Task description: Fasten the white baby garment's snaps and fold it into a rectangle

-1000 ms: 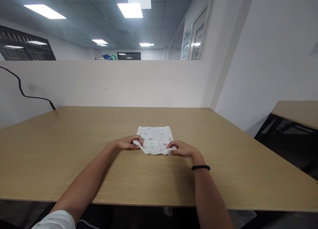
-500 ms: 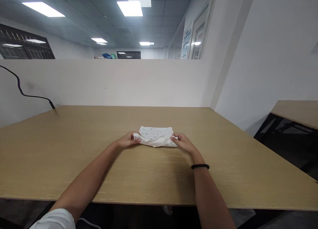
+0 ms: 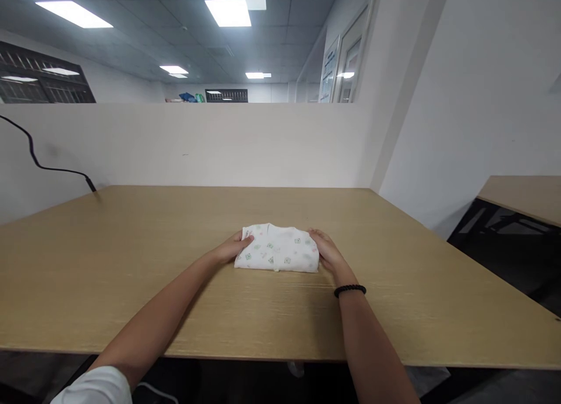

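Note:
A folded white cloth (image 3: pixel 278 253) printed with small green, grey and pink figures lies on the wooden table, probably a small garment with a curved neckline at its far edge. My left hand (image 3: pixel 231 248) grips its left side, thumb on top and the other fingers mostly hidden. At the far right corner, my right hand (image 3: pixel 326 249) holds the cloth between thumb and fingers, partly covered by the fabric. A small tab or tie pokes out at the middle of the near edge.
The wooden table (image 3: pixel 153 228) runs back to a low white partition (image 3: pixel 236 144). A black cable (image 3: pixel 61 169) hangs down at the back left corner. A white wall (image 3: pixel 473 100) and a second table (image 3: pixel 526 196) stand to the right.
The near part of the cloth, lifted and curled before, now lies folded over toward the far side, showing a wider printed face. Both hands have moved slightly with it.

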### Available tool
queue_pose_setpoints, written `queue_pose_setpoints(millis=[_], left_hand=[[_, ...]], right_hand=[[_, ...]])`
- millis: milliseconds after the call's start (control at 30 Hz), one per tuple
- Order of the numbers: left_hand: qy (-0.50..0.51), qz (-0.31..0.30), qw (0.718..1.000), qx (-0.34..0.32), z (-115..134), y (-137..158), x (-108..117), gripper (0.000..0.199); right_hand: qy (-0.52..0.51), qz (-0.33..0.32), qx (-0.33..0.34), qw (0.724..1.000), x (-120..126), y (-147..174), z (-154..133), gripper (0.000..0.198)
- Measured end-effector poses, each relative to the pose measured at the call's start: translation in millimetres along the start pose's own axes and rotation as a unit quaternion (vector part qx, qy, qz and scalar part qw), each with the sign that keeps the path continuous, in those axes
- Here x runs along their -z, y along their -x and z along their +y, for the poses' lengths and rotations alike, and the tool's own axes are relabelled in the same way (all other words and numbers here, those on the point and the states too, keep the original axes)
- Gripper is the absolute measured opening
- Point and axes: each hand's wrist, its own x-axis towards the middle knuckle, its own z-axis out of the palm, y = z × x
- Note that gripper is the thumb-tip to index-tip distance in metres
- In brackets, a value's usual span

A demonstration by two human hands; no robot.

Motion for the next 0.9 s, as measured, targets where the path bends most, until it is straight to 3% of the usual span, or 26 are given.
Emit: queue_pose_setpoints(millis=[100,200,300,533,633,733,800,900], left_hand=[[-0.04,0.06,0.997,0.026,-9,-6,0,0.055],[-0.053,0.099,0.993,0.044,-11,-8,3,0.047],[-0.032,0.104,0.993,0.054,-9,-7,4,0.044],[0.007,0.116,0.992,0.045,-9,-7,3,0.045],[-0.012,0.124,0.991,0.047,-10,-9,4,0.05],[-0.056,0.148,0.987,0.034,-10,-11,5,0.061],[-0.116,0.185,0.976,-0.005,-8,-10,4,0.065],[-0.259,0.214,0.935,-0.111,-2,-5,-3,0.06]], right_hand=[[0.042,0.041,-0.034,0.998,2,-3,8,0.036],[0.067,0.028,-0.045,0.996,5,-4,10,0.046],[0.083,0.02,-0.017,0.996,4,-5,9,0.056],[0.127,0.017,0.085,0.988,0,-9,12,0.055],[0.277,0.046,0.107,0.954,3,-9,17,0.051],[0.44,0.06,0.119,0.888,6,-6,19,0.054],[0.503,0.069,0.133,0.851,5,-3,17,0.054],[0.544,0.071,0.178,0.817,0,0,11,0.05]])
